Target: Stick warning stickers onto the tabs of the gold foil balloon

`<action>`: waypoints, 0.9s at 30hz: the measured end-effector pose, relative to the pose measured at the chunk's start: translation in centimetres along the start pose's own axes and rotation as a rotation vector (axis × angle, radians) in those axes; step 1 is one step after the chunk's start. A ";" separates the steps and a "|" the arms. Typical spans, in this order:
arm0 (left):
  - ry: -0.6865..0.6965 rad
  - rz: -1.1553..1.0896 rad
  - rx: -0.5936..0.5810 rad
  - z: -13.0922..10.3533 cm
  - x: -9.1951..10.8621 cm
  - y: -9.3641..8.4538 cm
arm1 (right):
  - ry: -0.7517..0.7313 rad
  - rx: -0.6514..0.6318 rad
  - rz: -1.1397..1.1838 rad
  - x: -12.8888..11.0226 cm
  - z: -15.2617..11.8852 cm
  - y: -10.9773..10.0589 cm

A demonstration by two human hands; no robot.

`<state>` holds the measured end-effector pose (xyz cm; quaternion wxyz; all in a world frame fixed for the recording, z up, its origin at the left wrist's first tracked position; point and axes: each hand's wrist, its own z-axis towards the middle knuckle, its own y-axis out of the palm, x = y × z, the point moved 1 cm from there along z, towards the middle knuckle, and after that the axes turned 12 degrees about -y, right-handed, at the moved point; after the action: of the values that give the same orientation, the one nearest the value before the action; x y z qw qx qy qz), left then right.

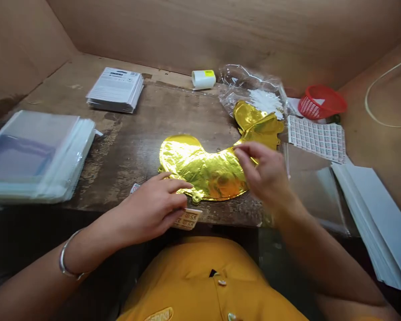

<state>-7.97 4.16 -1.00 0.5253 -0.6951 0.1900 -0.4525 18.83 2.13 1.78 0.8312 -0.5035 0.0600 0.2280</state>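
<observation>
A flat, shiny gold foil balloon (203, 169), curved and uninflated, lies across the front middle of the table. Its scalloped end (260, 129) points to the back right. My left hand (157, 200) rests palm down with fingers stretched over the balloon's lower left edge. Under its thumb and palm a small printed sticker sheet (190, 218) with CE marks sticks out at the table edge. My right hand (262, 171) is closed in a pinch, thumb and forefinger together at the balloon's upper inner edge. What sits between those fingertips is too small to make out.
Clear plastic sleeves (33, 156) are piled at left, with printed cards (115, 89) behind. A white label roll (203, 79) and a clear bag (267, 100) stand at the back. On the right are a red basket (321, 102), a label sheet (317, 138) and white card (377, 214).
</observation>
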 end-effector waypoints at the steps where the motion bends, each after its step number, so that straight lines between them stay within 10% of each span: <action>1: -0.008 -0.007 0.018 -0.1 0.3 -0.1 | -0.050 -0.031 0.005 -1.3 -0.4 0.0; 3: -0.014 0.005 0.043 -0.3 0.5 0.3 | -0.054 0.072 -0.092 -0.8 -0.1 0.0; 6: -0.016 0.040 0.031 -0.2 0.0 1.5 | 0.196 0.166 -0.345 6.4 2.9 -0.6; 12: -0.038 0.023 0.002 0.3 -0.7 2.5 | 0.563 -0.194 -0.356 18.8 8.9 -2.1; 19: -0.097 -0.021 -0.044 0.4 -0.6 2.1 | 0.581 -0.290 -0.109 20.0 9.8 -2.4; 27: -0.105 -0.023 -0.056 0.8 -0.7 2.1 | 0.466 -0.106 -0.154 20.2 10.1 -3.1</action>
<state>-7.21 4.34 -3.28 0.5097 -0.7343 0.1667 -0.4161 36.81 16.12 2.59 0.7825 -0.5882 0.1994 0.0446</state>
